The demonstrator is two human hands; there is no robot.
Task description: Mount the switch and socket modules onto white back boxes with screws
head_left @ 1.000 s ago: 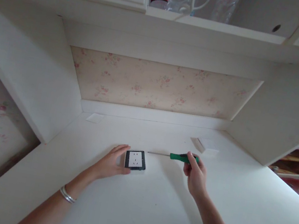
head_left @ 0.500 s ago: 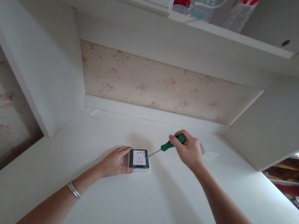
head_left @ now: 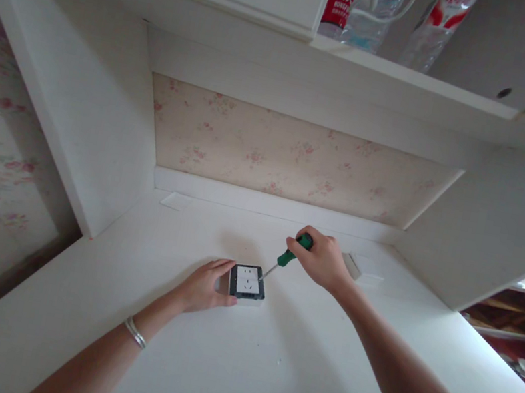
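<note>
A power socket with a white face and a dark frame, set in a white box, rests on the white desktop. My left hand grips the box from its left side, fingers at the far edge and thumb at the near edge. In my right hand is a screwdriver with a green handle, wrapped by the fingers. Its metal shaft slants down to the left, and the tip meets the right side of the dark frame. Any screw under the tip is too small to make out.
Behind my right hand lies a small pale flat piece. A clear flat piece is at the desktop's back left. Overhead, an open shelf holds plastic bottles and a white cable. White side panels flank the desktop.
The view has shifted slightly. My right hand and the screwdriver have moved a little left, and the shaft stands steeper against the socket frame. My left hand keeps its hold on the socket.
</note>
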